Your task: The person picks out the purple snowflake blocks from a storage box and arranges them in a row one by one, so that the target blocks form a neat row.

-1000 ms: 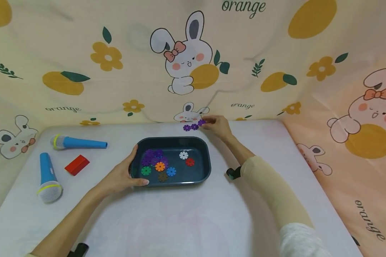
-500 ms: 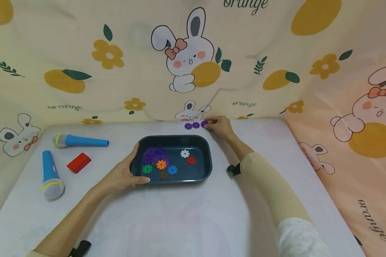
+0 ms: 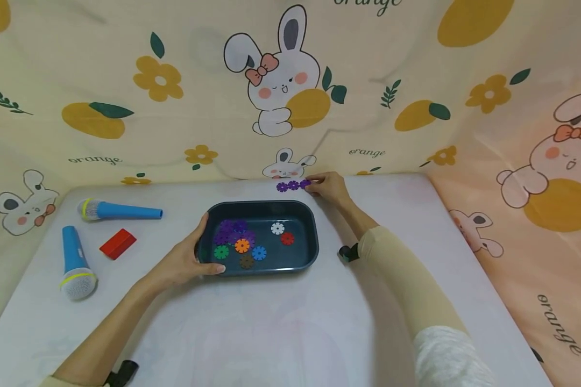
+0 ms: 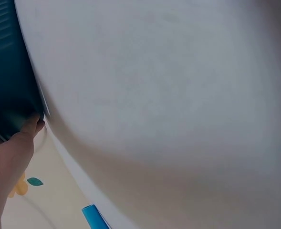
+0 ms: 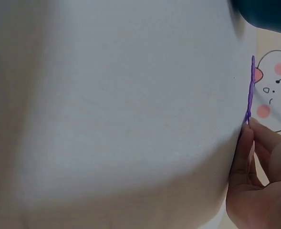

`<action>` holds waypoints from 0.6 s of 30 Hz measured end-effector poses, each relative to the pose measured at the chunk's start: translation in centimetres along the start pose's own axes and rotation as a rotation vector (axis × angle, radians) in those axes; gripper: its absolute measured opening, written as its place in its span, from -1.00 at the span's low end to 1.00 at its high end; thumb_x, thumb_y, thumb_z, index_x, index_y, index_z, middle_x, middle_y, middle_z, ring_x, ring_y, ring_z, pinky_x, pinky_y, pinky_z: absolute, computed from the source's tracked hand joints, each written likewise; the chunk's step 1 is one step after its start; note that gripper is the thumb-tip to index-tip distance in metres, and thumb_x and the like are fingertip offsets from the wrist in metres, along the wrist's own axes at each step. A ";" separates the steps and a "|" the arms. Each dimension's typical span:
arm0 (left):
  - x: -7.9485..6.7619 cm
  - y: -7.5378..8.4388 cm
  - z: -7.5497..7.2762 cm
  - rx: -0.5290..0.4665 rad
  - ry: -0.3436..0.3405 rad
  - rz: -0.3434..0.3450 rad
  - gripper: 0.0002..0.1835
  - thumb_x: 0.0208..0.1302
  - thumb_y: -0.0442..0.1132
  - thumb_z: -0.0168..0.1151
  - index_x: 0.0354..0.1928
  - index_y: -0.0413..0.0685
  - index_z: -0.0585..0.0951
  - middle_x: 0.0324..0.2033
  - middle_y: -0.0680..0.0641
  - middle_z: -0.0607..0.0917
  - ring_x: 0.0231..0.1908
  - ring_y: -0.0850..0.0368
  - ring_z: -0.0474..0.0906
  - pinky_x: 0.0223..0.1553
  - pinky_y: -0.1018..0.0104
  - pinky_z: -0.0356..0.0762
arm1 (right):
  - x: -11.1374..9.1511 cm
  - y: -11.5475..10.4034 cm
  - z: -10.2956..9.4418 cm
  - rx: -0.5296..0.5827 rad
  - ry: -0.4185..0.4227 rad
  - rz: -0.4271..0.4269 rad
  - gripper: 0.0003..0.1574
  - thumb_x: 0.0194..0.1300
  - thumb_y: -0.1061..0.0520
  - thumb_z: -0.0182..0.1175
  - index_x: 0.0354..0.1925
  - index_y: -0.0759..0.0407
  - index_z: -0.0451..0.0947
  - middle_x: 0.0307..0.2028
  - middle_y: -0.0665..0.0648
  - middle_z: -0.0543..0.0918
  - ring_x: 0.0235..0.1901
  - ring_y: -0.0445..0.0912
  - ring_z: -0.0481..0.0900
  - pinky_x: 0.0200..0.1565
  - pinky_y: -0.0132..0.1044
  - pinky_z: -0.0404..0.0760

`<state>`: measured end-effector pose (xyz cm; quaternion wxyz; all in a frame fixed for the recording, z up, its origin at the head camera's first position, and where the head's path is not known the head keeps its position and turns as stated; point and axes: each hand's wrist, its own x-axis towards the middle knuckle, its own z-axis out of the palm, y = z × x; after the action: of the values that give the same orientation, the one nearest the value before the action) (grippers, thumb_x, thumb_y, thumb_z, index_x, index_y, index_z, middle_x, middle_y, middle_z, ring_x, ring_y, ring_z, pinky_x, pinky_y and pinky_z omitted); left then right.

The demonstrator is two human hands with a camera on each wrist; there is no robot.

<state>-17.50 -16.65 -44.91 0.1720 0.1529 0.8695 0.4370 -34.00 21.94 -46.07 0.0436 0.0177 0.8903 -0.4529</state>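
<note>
In the head view my left hand (image 3: 184,259) grips the left end of a dark blue tray (image 3: 266,272), thumb at the front rim. Inside the tray lie a cluster of purple snowflake discs (image 3: 227,234) and single ones: green (image 3: 221,252), orange (image 3: 242,245), blue (image 3: 259,253), brown (image 3: 246,262), white (image 3: 277,228) and red (image 3: 287,238). Behind the tray, my right hand (image 3: 331,189) pinches the right end of a row of three purple snowflake discs (image 3: 293,185). Seen edge-on in the right wrist view, this purple row (image 5: 251,90) extends from thumb and fingertips.
Left of the tray are two blue toy microphones, one lying crosswise (image 3: 126,210) and one lengthwise (image 3: 73,252). A red block (image 3: 118,244) lies between them and the tray. A patterned cloth (image 3: 193,123) hangs behind the white table (image 3: 271,328).
The right end of the purple row has come down, so the row lies more level. My right hand keeps its pinch there. My left hand stays on the tray; the head view shifts slightly.
</note>
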 end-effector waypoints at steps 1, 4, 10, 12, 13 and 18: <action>0.0 0.0 0.0 0.000 0.000 0.000 0.38 0.05 0.08 0.54 0.58 0.13 -0.37 0.53 -0.33 -0.11 0.47 -0.43 -0.12 0.34 -0.41 -0.04 | -0.1 -0.1 0.0 -0.005 0.003 0.002 -0.60 0.22 0.14 0.43 0.04 0.17 0.71 -0.28 0.18 0.77 -0.47 -0.20 0.62 -0.41 -0.50 0.55; 0.0 0.1 0.0 0.000 0.000 -0.002 0.37 0.06 0.06 0.54 0.58 0.12 -0.38 0.53 -0.33 -0.12 0.47 -0.43 -0.13 0.34 -0.40 -0.04 | -0.2 -0.2 0.1 -0.016 0.011 0.010 -0.59 0.22 0.14 0.43 0.05 0.15 0.71 -0.30 0.17 0.77 -0.48 -0.20 0.60 -0.43 -0.50 0.52; -0.1 0.1 0.0 0.001 0.000 -0.006 0.38 0.05 0.09 0.53 0.58 0.11 -0.37 0.53 -0.33 -0.13 0.47 -0.43 -0.14 0.35 -0.40 -0.04 | -0.4 0.2 0.1 0.005 0.032 -0.007 -0.59 0.25 0.11 0.40 0.08 0.11 0.70 -0.32 0.14 0.74 -0.45 -0.20 0.57 -0.41 -0.47 0.50; -0.1 0.1 0.0 0.002 -0.001 -0.009 0.38 0.05 0.09 0.53 0.58 0.11 -0.38 0.53 -0.33 -0.13 0.47 -0.43 -0.14 0.35 -0.40 -0.04 | -0.6 0.3 0.1 0.027 0.037 -0.022 -0.61 0.28 0.10 0.37 0.08 0.10 0.70 -0.31 0.12 0.74 -0.41 -0.19 0.55 -0.38 -0.46 0.49; -0.1 0.1 0.1 0.003 -0.002 -0.008 0.38 0.05 0.09 0.53 0.57 0.11 -0.38 0.53 -0.34 -0.13 0.47 -0.44 -0.14 0.34 -0.40 -0.04 | -0.7 0.4 0.0 0.044 0.037 -0.032 -0.62 0.29 0.10 0.36 0.08 0.11 0.70 -0.30 0.12 0.73 -0.38 -0.18 0.55 -0.36 -0.45 0.49; 0.0 0.1 0.1 0.007 -0.003 0.000 0.38 0.05 0.10 0.53 0.57 0.11 -0.39 0.54 -0.33 -0.13 0.47 -0.44 -0.13 0.34 -0.41 -0.03 | -1.8 -0.3 -0.2 0.191 0.002 -0.075 -0.62 0.33 0.15 0.32 0.10 0.22 0.66 -0.21 0.20 0.72 -0.26 -0.05 0.65 -0.20 -0.36 0.65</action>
<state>-17.46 -16.56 -44.88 0.1730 0.1542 0.8707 0.4339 -32.20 21.95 -45.50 0.0239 -0.0111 0.8432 -0.5369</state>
